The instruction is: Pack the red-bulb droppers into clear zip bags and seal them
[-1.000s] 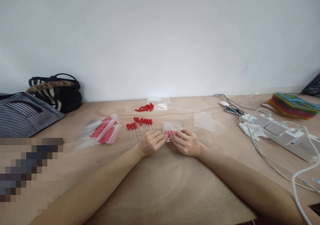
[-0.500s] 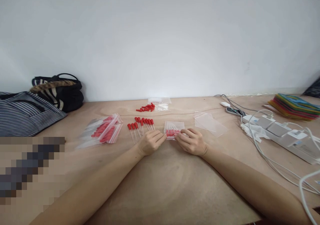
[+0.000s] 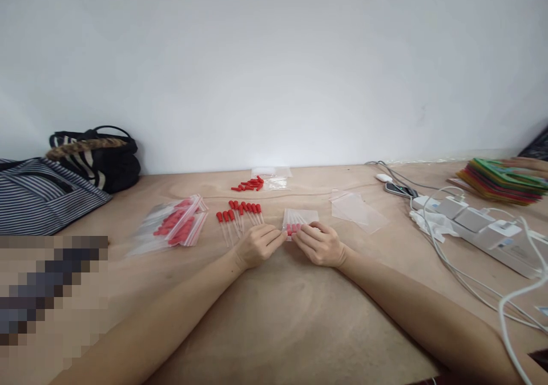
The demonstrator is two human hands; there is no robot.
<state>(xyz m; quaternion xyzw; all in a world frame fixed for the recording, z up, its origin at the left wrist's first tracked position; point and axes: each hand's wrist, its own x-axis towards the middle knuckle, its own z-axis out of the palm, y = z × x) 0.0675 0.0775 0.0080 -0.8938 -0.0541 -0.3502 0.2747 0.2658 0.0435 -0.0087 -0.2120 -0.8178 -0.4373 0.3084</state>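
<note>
A small clear zip-lock bag (image 3: 305, 213) lies flat on the table in front of me, its mouth towards me. Inside are several droppers (image 3: 293, 227) with red rubber bulbs. My left hand (image 3: 260, 244) pinches the bag's left corner at the mouth. My right hand (image 3: 317, 244) has its fingers pressed on the mouth edge, hiding its right part. Left of the bag, loose red-bulbed droppers (image 3: 240, 209) lie in an uneven group. Beyond them is a pile of filled zip-lock bags (image 3: 182, 225).
At the back lie loose red bulbs (image 3: 250, 184) and thin clear tubes (image 3: 277, 183). Flat bags (image 3: 359, 211) lie to the right. A power strip (image 3: 496, 242) with white cables fills the right side. Another person's hand (image 3: 528, 166) touches a stack of coloured sheets (image 3: 499, 182). Cloth bags (image 3: 111, 162) stand left.
My right hand has slid left along the bag's mouth, closer to my left hand, which stays at the corner. Another person's hand has appeared at the coloured stack.
</note>
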